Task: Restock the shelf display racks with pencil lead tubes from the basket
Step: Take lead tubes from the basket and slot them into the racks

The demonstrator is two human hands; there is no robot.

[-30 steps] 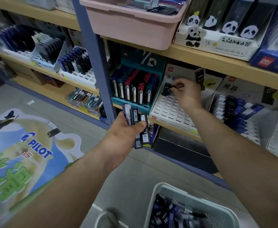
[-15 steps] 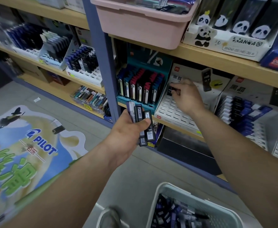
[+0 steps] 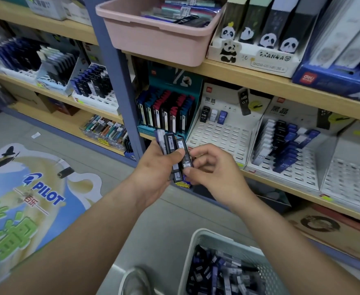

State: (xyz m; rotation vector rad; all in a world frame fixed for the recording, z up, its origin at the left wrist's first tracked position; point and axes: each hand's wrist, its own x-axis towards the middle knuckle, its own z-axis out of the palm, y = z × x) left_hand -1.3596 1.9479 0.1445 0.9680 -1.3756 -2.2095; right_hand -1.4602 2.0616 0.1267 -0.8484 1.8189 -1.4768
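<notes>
My left hand [image 3: 155, 167] grips a fan of several pencil lead tubes [image 3: 171, 145], black and clear, in front of the lower shelf. My right hand [image 3: 213, 169] has come beside it and pinches the rightmost black tube [image 3: 184, 155] of that bunch. Behind the hands a white slotted display rack [image 3: 223, 135] holds three tubes [image 3: 213, 116] in its top row: black, white and blue. A second rack [image 3: 298, 167] to its right is partly filled with blue, black and white tubes. The white basket [image 3: 198, 248] at the bottom holds many loose tubes.
A teal rack of red and blue lead boxes [image 3: 166, 111] stands left of the white rack, beside the blue shelf post [image 3: 115, 67]. A pink bin [image 3: 153, 37] overhangs the upper shelf. A Pilot floor sticker [image 3: 25, 199] lies left. My shoe [image 3: 136, 282] is near the basket.
My right hand left the top row of the white rack, where a black tube now stands, and came down to my left hand, taking hold of another tube in the bunch.
</notes>
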